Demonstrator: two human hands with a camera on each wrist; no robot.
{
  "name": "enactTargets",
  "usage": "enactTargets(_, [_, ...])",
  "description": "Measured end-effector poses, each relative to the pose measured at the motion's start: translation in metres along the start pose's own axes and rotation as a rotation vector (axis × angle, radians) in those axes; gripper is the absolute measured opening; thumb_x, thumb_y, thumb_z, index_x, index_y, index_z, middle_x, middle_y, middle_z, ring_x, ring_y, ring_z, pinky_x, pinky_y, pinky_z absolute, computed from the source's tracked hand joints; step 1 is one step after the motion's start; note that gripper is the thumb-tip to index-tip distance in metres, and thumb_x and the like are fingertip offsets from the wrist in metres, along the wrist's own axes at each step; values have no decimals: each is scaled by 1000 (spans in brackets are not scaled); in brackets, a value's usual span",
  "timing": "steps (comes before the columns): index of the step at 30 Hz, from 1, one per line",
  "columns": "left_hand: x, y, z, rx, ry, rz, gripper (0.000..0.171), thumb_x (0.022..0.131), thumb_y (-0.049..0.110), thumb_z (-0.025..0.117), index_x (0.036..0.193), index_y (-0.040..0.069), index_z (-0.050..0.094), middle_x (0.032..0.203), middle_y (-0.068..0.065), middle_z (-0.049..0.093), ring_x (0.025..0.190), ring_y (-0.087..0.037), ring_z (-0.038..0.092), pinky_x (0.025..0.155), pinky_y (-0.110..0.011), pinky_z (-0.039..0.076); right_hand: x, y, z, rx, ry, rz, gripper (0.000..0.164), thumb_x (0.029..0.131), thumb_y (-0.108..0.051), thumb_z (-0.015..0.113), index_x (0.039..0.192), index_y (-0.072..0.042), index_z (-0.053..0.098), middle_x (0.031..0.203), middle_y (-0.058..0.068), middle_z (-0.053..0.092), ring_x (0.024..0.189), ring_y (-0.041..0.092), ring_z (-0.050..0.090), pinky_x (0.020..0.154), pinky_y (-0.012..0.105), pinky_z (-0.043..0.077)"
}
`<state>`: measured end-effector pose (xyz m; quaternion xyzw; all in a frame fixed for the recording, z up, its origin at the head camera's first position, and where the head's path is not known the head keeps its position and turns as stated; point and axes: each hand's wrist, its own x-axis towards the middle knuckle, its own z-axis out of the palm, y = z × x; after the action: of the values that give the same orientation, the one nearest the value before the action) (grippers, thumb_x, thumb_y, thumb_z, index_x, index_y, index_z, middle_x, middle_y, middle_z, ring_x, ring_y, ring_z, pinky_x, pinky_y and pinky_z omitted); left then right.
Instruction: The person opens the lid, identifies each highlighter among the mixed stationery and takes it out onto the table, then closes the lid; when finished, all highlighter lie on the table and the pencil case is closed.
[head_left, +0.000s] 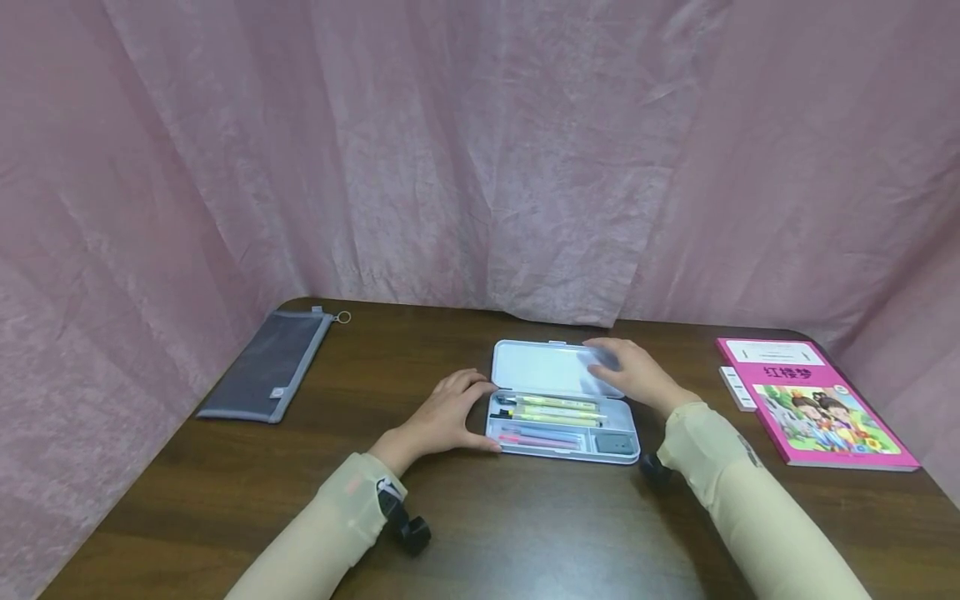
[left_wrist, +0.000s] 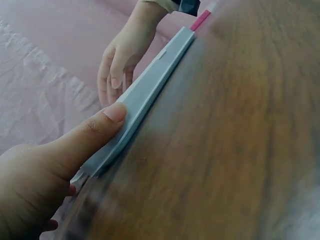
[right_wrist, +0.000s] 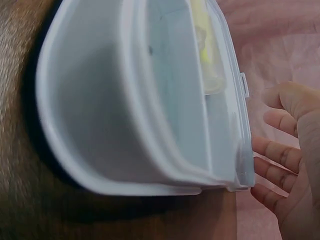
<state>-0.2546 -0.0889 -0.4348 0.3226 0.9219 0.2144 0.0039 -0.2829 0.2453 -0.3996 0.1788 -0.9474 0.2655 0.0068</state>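
A pale pencil case [head_left: 570,454] lies with its lid folded back on the brown table. Yellow pens [head_left: 558,410], a pink pen [head_left: 540,442] and a dark grey eraser [head_left: 614,443] lie inside it. My left hand [head_left: 442,419] holds the case's left end, thumb against the front wall and fingers toward the hinge. In the left wrist view the thumb [left_wrist: 95,132] rests on that wall. My right hand [head_left: 637,372] is at the right end of the translucent lid [head_left: 532,367]. In the right wrist view, its loosely bent fingers [right_wrist: 277,172] are at the lid's edge.
A grey zip pouch [head_left: 262,367] with a ring lies at the left of the table. At the right lies a pink book [head_left: 821,408], with a small white box [head_left: 738,388] by its left edge. A pink curtain [head_left: 480,167] hangs behind the table.
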Motion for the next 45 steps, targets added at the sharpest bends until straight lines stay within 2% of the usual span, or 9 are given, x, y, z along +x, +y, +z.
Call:
enactTargets(9, [3,1,-2,43,-11,26,92,65,66,76,139,20,48,150,-8,38,144,-28,27,117,-52,24,0,1,7,-10,-56,1,47,94,-26,59,135,-3,52,138,22,53,131,42,45,109,59,33])
enactTargets(16, [7,2,-8,77,-54,93,94,67,66,75,143,21,44,150,-8,39,143,-29,30,116,-52,25,0,0,9,-14,-77,15,50,93,-28,60,135,-3,51,138,22,52,131,42,44,109,59,33])
enactTargets(20, [9,2,-11,88,-78,128,90,69,65,74,141,19,47,149,-5,43,143,-24,32,117,-50,25,0,0,10,-13,-83,15,50,93,-27,61,135,-2,51,139,22,51,132,42,43,110,59,32])
enactTargets(24, [10,2,-11,83,-98,135,88,70,65,74,141,18,48,148,-3,45,142,-19,34,117,-50,23,-1,1,10,-26,-83,14,50,93,-28,61,135,-2,51,140,22,51,133,42,41,110,60,31])
enactTargets(33, [13,1,-6,35,-71,128,88,69,65,74,140,20,48,148,-3,45,138,-19,40,114,-46,28,-4,4,8,-43,-45,20,49,94,-29,60,136,-5,51,141,20,51,134,41,40,111,60,29])
enactTargets(38, [15,2,-4,26,-55,136,88,69,65,74,140,21,48,148,-2,45,138,-18,40,113,-45,29,-8,7,5,-40,7,0,47,94,-26,60,135,-5,52,140,20,51,134,41,41,111,59,30])
enactTargets(42, [14,2,-4,28,-54,134,87,69,66,74,140,21,49,147,-2,46,137,-19,41,113,-45,29,-12,3,0,-38,52,-15,45,93,-25,61,134,-6,54,139,19,52,132,40,42,110,59,31])
enactTargets(45, [13,2,-5,29,-54,131,88,68,66,74,140,21,49,147,-2,46,137,-19,41,113,-46,28,-17,-5,-7,-20,67,5,45,93,-26,61,134,-8,53,138,17,53,132,38,43,109,59,32])
